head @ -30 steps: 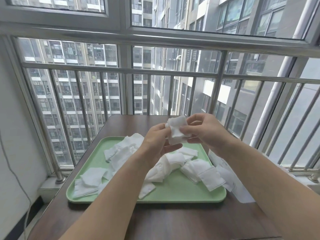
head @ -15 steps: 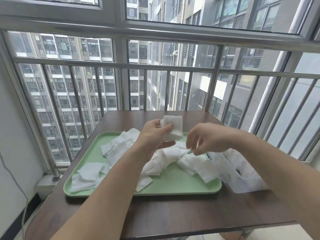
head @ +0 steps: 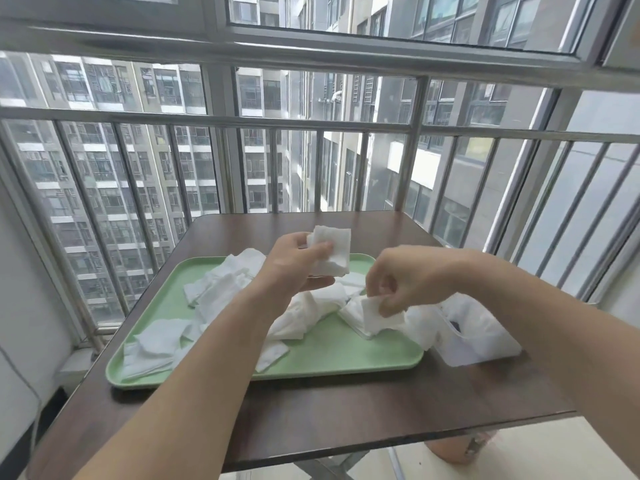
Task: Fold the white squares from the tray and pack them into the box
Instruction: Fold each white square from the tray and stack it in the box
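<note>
The left hand (head: pixel 294 268) holds a folded white square (head: pixel 334 251) up over the green tray (head: pixel 346 355), thumb on its front. The right hand (head: pixel 403 282) is lower, at the tray's right side, pinching a second square (head: pixel 375 317) by its top. More squares (head: pixel 214 296) lie heaped on the tray. The box (head: pixel 485 337) sits on the tabletop (head: pixel 346 410) just right of the tray, near the right hand.
</note>
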Demonstrator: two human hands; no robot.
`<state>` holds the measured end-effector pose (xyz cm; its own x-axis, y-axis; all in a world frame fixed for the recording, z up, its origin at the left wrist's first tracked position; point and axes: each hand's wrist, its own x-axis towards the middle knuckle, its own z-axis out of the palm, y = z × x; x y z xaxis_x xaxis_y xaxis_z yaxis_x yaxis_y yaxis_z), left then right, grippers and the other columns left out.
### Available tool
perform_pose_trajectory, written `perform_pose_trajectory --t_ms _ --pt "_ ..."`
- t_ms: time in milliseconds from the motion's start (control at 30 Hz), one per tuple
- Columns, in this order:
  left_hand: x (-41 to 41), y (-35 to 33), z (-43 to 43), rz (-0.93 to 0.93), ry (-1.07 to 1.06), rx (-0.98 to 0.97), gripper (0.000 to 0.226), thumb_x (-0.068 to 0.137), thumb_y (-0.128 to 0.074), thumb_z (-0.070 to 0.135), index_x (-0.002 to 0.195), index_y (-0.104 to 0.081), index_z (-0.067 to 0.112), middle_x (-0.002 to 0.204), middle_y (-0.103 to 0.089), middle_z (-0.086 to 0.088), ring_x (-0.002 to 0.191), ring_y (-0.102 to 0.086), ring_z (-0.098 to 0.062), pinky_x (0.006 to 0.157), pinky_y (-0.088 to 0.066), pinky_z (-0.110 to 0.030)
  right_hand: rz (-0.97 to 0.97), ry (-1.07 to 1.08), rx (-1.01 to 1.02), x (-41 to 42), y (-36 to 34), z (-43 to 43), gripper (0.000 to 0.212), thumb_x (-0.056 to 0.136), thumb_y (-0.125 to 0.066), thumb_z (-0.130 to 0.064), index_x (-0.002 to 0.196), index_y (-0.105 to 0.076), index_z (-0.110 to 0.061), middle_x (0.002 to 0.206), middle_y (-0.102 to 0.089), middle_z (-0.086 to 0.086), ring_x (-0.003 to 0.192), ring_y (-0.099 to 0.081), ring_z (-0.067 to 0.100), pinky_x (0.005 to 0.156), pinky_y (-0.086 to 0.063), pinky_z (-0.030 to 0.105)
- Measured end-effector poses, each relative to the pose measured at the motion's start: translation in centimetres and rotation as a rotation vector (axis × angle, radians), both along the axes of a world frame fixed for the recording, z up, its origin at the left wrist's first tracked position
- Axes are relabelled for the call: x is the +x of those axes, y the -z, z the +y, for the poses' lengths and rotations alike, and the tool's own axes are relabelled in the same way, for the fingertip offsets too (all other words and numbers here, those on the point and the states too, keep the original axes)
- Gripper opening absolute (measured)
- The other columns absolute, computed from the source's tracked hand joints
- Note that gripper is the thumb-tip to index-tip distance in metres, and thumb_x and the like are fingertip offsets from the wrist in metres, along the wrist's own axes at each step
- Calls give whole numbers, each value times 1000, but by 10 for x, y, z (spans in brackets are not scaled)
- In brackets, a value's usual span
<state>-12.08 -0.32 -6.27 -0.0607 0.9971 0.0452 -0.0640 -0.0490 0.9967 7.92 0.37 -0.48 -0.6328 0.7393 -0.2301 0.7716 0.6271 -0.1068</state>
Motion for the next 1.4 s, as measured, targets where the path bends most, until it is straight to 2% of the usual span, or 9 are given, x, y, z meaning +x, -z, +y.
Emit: perform_pose_trajectory --t_ms 133,233,567,700,800,933,1167,1233,1400 --pt "1 0 2 -44 14 6 22 96 -63 11 116 -64 2 122 -64 -23 99 -70 -31 68 -60 -35 655 103 -291 6 -13 -1 8 86 -76 -15 91 -71 -15 89 -74 5 80 -65 15 75 -53 31" --pt "3 -3 -1 -99 85 17 27 95 -62 6 121 -62 4 117 -68 -17 96 -72 -28 69 -60 -36 1008 315 -450 -2 -5 0 33 84 -77 -11 109 -65 5 101 -72 22 83 -66 24 75 -57 29" --pt "5 -8 -4 -179 187 43 28 99 -56 14 122 -64 0 104 -69 -16 90 -70 -28 81 -61 -42 1184 500 -311 -27 7 2 46 80 -83 -17 109 -63 12 68 -66 7 52 -61 10 54 -54 22" --pt "5 -10 -7 -232 233 8 36 102 -48 35 113 -69 8 96 -73 -12 89 -72 -27 80 -59 -42 989 451 -93 -27 5 5 46 76 -86 -34 87 -68 7 61 -62 3 46 -52 6 46 -43 19" --pt "6 -6 -6 -85 214 83 30 96 -65 22 120 -64 5 104 -71 -14 94 -73 -26 79 -60 -40 670 327 132 -19 -5 5 46 74 -79 -57 70 -67 -12 61 -62 -6 54 -55 5 52 -42 20" --pt "6 -4 -6 -70 170 64 24 97 -63 12 120 -63 4 104 -68 -14 86 -72 -23 69 -61 -33 257 143 105 6 -23 -1 16 85 -78 -33 99 -72 -26 89 -70 -15 81 -66 3 69 -50 15" --pt "7 1 -2 -16 158 55 19 97 -64 14 115 -66 10 100 -71 -9 83 -73 -18 68 -60 -32 -343 51 197 19 3 -6 64 72 -84 -41 126 -50 -51 100 -48 -20 109 -39 20 97 -37 39" --pt "8 1 -2 -10 160 54 19 96 -64 14 114 -66 10 98 -71 -8 82 -73 -18 67 -59 -32 -415 35 247 17 10 -4 74 68 -84 -42 128 -43 -51 110 -54 -15 113 -39 26 99 -38 45" --pt "7 1 -2 11 154 62 20 96 -65 15 115 -67 9 98 -71 -8 83 -73 -19 69 -61 -34 -433 -16 270 8 9 -15 77 72 -86 -35 136 -43 -36 116 -64 -13 119 -43 21 78 -19 29"
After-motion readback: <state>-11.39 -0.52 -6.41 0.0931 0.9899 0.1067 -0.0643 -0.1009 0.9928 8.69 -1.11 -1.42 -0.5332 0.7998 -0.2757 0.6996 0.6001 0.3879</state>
